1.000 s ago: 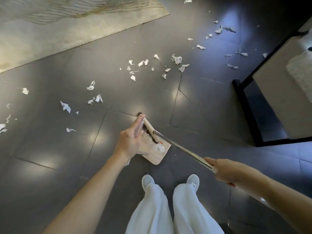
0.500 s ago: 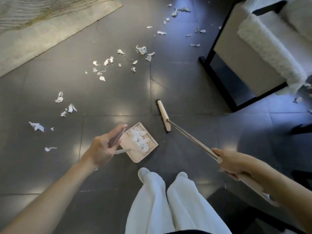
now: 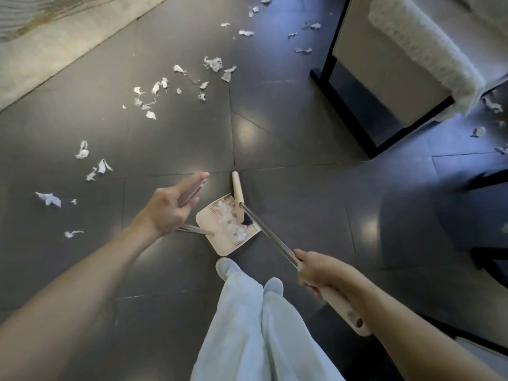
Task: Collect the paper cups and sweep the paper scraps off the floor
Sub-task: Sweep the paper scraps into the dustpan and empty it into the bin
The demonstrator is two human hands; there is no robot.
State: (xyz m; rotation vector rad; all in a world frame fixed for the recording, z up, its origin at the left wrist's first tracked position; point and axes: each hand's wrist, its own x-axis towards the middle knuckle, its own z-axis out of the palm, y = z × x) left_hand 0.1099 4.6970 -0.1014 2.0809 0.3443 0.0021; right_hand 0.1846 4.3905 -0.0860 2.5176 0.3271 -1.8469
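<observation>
White paper scraps (image 3: 154, 96) lie scattered over the dark tiled floor, more near the chair (image 3: 303, 50) and at the left (image 3: 49, 199). A beige dustpan (image 3: 220, 243) sits on the floor in front of my feet with a heap of scraps in it. My left hand (image 3: 171, 209) grips the top of the dustpan's long handle. My right hand (image 3: 321, 270) grips the broom's handle (image 3: 270, 237). The beige broom head (image 3: 237, 192) rests at the pan's far edge, its dark bristles over the pan. No paper cups are in view.
A beige chair with a black frame (image 3: 346, 114) and a white fluffy throw (image 3: 428, 50) stands at the upper right. A pale rug (image 3: 55, 42) covers the upper left corner. Dark furniture legs (image 3: 486, 182) show at the right edge. My white trousers and shoes (image 3: 247, 312) are below.
The broom head swung left from the bare floor onto the dustpan's edge. The view shifted right, bringing more of the chair into sight. Both hands kept their grips.
</observation>
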